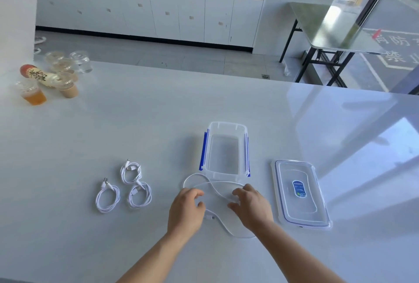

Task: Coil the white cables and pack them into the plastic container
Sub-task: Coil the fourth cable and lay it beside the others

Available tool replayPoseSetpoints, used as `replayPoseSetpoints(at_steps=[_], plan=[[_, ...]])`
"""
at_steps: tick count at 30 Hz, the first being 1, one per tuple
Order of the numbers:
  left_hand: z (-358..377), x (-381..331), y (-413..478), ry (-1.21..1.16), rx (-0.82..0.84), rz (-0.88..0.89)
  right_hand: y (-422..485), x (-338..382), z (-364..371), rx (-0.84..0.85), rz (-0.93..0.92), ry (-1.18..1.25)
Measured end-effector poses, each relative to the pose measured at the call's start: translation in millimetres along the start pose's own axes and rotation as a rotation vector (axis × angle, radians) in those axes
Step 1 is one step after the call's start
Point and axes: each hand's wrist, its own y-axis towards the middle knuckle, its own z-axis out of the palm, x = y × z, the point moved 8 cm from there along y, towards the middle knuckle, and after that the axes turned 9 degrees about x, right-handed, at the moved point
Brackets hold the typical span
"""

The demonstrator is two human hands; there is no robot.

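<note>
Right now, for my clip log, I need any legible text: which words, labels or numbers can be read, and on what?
"防" and "禁": white characters painted on the pavement outside; neighbouring ones are cut off or blurred.
The blue label on the lid: print too small to read.
Label on the red-capped bottle: dark characters, too blurred to read.
The container and cables: no text visible.

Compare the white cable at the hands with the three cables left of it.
The loose cable sprawls in wide loops; the coiled cables are wound into small rings. The left hand and right hand hold the loose cable; the coiled cables lie untouched. All are white, outside the container.
</note>
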Motion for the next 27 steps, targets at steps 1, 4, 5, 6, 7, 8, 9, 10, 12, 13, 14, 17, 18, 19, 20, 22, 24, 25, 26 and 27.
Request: replayPoseSetpoints(at_steps=[1,4,5,6,7,8,9,10,12,13,14,17,18,19,20,22,24,25,26,27], plan=[[1.3,-1.4,-1.4,0.002,0.005,0.006,2.8,1.4,1.4,-0.009,-0.011,-0.007],[0.0,-7.1,-5.2,0.032,0.004,0.054,4.1,7.4,-0.7,-0.085,-0.08,-0.048],[-2.9,-10.9,-5.8,0.061,-0.011,0.093,1.7,9.5,-4.4,-0.127,-0.119,-0.04],[-6.7,-17.0,-6.5,0.094,-0.026,0.156,-2.5,12.1,-10.1,-0.177,-0.162,-0.042],[-10.6,-25.8,-7.8,0.127,-0.028,0.233,-8.8,15.5,-18.2,-0.232,-0.206,-0.048],[-12.8,-34.8,-8.7,0.158,-0.002,0.31,-16.2,19.8,-27.7,-0.284,-0.251,-0.056],[-13.8,-44.5,-9.0,0.193,0.051,0.364,-23.6,25.0,-37.9,-0.322,-0.302,-0.054],[-13.9,-53.1,-9.3,0.223,0.115,0.395,-31.4,31.6,-49.2,-0.351,-0.359,-0.034],[-15.3,-68.0,-10.7,0.23,0.221,0.407,-48.8,48.4,-76.8,-0.423,-0.473,0.039],[-16.9,-75.3,-12.2,0.201,0.257,0.395,-55.8,55.2,-90.3,-0.469,-0.512,0.086],[-19.7,-81.9,-14.4,0.144,0.282,0.377,-62.0,61.5,-103.8,-0.505,-0.538,0.136],[-28.7,-93.4,-18.2,-0.166,0.317,0.283,-68.1,64.9,-130.5,-0.509,-0.462,0.434],[-33.1,-97.6,-20.6,-0.317,0.319,0.264,-65.9,60.1,-129.3,-0.446,-0.396,0.619],[-38.8,-102.2,-23.8,-0.475,0.314,0.252,-64.8,57.3,-123.9,-0.371,-0.336,0.805],[-44.4,-106.2,-27.1,-0.625,0.305,0.242,-65.8,56.6,-114.8,-0.293,-0.291,0.967],[-54.5,-111.4,-31.7,-0.879,0.294,0.213,-70.5,61.5,-88.5,-0.106,-0.223,1.19],[-61.4,-110.4,-32.8,-1.053,0.287,0.179,-80.6,70.7,-63.2,0.071,-0.182,1.274],[-64.5,-109.3,-33.1,-1.118,0.286,0.158,-86.0,75.7,-55.3,0.132,-0.193,1.296],[-67.0,-108.4,-33.7,-1.179,0.286,0.135,-89.6,79.9,-48.9,0.18,-0.211,1.32],[-68.5,-106.8,-33.9,-1.235,0.286,0.113,-93.0,84.1,-44.9,0.217,-0.238,1.337]])
